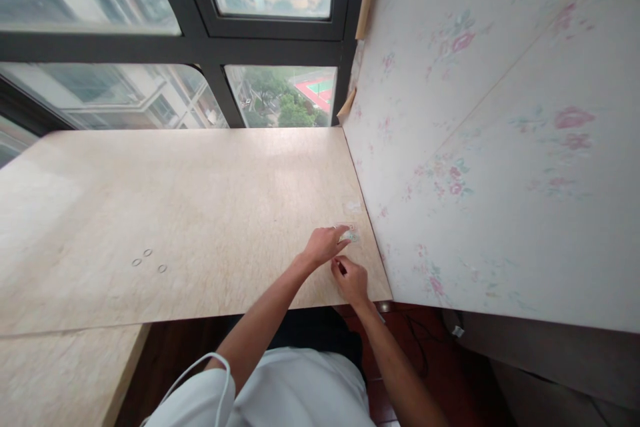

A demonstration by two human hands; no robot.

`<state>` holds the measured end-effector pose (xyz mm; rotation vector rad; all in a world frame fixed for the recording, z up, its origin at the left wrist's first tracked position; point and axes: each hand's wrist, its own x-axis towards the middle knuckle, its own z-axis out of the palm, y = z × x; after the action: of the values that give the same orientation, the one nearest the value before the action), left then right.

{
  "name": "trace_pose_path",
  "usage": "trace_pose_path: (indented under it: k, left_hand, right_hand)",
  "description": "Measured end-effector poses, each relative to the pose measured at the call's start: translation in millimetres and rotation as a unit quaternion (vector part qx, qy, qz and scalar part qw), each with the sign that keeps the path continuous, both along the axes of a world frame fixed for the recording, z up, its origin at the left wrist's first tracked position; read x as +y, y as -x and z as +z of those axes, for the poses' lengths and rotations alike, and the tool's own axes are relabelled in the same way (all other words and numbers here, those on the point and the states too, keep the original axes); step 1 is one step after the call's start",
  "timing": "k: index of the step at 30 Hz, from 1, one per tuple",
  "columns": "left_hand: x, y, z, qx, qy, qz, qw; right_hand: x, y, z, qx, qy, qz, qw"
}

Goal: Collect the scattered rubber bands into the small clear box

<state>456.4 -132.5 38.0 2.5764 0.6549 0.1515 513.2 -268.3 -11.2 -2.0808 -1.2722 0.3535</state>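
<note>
My left hand (324, 245) reaches over the right end of the pale counter, its thumb and forefinger apart. Its fingertips are at a small clear piece with red and green marks (353, 236), which they partly cover; whether they touch it I cannot tell. Just below and to the right, my right hand (353, 281) is closed with the fingers curled in against the thumb. Anything it holds is hidden or too small to name. A clear plastic scrap (353, 205) lies a little beyond both hands.
Three thin rings (147, 253) lie on the left part of the marble-patterned counter (215, 213). A wall with flowered paper (465, 147) rises close on the right. Dark-framed windows (280, 37) stand behind the counter. A dark cable (420, 340) runs over the reddish floor.
</note>
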Motion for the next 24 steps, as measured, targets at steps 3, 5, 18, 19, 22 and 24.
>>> trace_pose_path:
  k: [3, 5, 18, 19, 22, 24]
  left_hand:
    - [0, 34, -2.9, -0.008, 0.011, 0.041, 0.999]
    - [0, 64, -9.9, -0.007, 0.012, 0.078, 0.997]
    - [2, 242, -41.8, -0.051, -0.098, 0.300, 0.948]
    - [2, 249, -43.1, -0.052, -0.097, 0.301, 0.947]
    - [2, 260, -48.6, -0.069, -0.086, 0.298, 0.948]
    - [1, 262, -51.7, -0.089, -0.081, 0.301, 0.946]
  right_hand:
    - [-1, 1, 0.4, -0.011, -0.002, -0.002, 1.000]
    - [-1, 2, -0.3, -0.022, -0.001, -0.004, 1.000]
    - [16, 16, 3.7, 0.004, 0.041, 0.057, 0.998]
    - [24, 22, 5.6, 0.022, 0.038, 0.087, 0.995]
    - [57, 54, 17.1, 0.051, 0.038, 0.187, 0.980]
    - [87, 85, 28.5, 0.054, 0.037, 0.256, 0.964]
